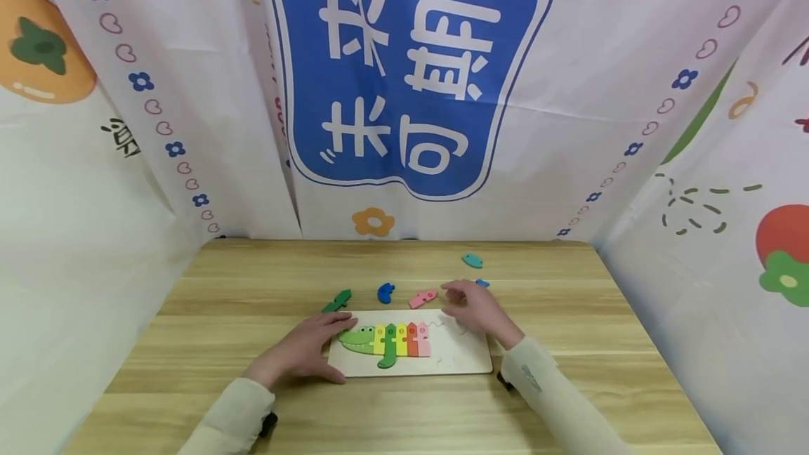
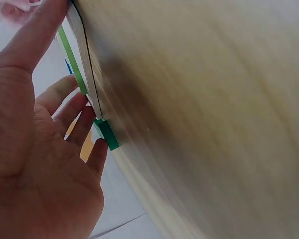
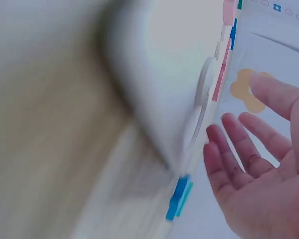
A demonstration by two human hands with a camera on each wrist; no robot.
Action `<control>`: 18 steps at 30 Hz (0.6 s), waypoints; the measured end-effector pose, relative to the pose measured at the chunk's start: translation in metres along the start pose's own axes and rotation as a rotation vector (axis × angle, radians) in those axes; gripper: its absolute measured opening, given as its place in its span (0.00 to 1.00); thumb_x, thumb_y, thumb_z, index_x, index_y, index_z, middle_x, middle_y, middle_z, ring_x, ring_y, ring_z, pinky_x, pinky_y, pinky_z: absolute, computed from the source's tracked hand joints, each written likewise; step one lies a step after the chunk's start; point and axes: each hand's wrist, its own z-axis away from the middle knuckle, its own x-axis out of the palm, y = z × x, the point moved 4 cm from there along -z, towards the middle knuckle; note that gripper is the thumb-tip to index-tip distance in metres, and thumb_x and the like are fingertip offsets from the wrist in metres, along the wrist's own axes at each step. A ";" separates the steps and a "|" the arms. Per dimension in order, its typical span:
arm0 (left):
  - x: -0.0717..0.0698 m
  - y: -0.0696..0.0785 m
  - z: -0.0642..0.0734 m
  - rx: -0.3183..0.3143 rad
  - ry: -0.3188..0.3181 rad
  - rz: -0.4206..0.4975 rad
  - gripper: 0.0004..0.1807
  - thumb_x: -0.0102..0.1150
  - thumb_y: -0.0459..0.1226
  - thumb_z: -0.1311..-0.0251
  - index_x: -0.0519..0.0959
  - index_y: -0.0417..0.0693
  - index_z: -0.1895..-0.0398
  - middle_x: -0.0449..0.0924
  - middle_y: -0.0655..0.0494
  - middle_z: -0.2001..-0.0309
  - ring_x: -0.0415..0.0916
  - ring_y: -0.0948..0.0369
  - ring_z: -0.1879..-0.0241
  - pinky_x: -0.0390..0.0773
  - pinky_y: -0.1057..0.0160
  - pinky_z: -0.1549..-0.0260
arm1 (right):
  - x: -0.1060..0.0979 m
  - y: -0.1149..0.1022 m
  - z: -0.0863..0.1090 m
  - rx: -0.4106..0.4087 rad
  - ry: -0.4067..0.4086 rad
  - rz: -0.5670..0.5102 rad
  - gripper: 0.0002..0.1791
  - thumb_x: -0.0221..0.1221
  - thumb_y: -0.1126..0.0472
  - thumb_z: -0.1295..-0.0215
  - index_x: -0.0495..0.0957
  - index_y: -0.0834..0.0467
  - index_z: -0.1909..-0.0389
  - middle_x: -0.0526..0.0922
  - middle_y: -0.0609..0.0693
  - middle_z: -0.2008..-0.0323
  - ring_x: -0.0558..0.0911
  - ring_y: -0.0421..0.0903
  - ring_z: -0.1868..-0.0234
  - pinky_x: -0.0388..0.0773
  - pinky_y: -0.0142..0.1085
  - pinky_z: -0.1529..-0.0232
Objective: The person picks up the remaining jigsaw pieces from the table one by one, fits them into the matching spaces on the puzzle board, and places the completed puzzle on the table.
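A pale wooden puzzle board bears a crocodile: a green head piece, several upright strips in yellow, green, red and pink, and a green leg. My left hand spans the board's left end, fingers by the upper corner and thumb at the lower one. In the left wrist view its fingers are extended along the board, close to a dark green piece. Above the board's right end is my right hand, fingers relaxed and slightly bent. The right wrist view shows nothing in its palm.
Behind the board lie a loose pink piece, a dark blue curved piece and a teal piece. A small blue piece is partly hidden by my right hand. Printed cloth surrounds the wooden table.
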 end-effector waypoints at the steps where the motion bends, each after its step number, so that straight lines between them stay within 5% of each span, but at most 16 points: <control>1: 0.000 -0.001 0.001 0.002 0.001 -0.001 0.57 0.78 0.63 0.55 0.67 0.52 0.22 0.62 0.48 0.21 0.54 0.36 0.22 0.59 0.29 0.29 | 0.003 -0.002 -0.007 0.008 -0.003 -0.026 0.25 0.69 0.60 0.32 0.79 0.58 0.35 0.85 0.51 0.50 0.83 0.47 0.49 0.83 0.46 0.44; 8: 0.002 -0.003 0.001 0.005 -0.004 0.003 0.57 0.77 0.65 0.54 0.66 0.55 0.21 0.61 0.50 0.20 0.53 0.36 0.22 0.57 0.29 0.28 | 0.018 -0.003 -0.042 0.053 -0.069 -0.074 0.26 0.73 0.62 0.38 0.82 0.57 0.39 0.83 0.49 0.53 0.79 0.44 0.56 0.81 0.40 0.52; 18: 0.003 -0.006 0.002 -0.009 -0.012 -0.006 0.57 0.76 0.65 0.54 0.65 0.58 0.21 0.60 0.53 0.20 0.52 0.38 0.21 0.55 0.30 0.27 | 0.020 -0.009 -0.048 0.074 -0.079 -0.001 0.05 0.73 0.58 0.37 0.86 0.51 0.64 0.81 0.47 0.61 0.76 0.45 0.60 0.76 0.39 0.57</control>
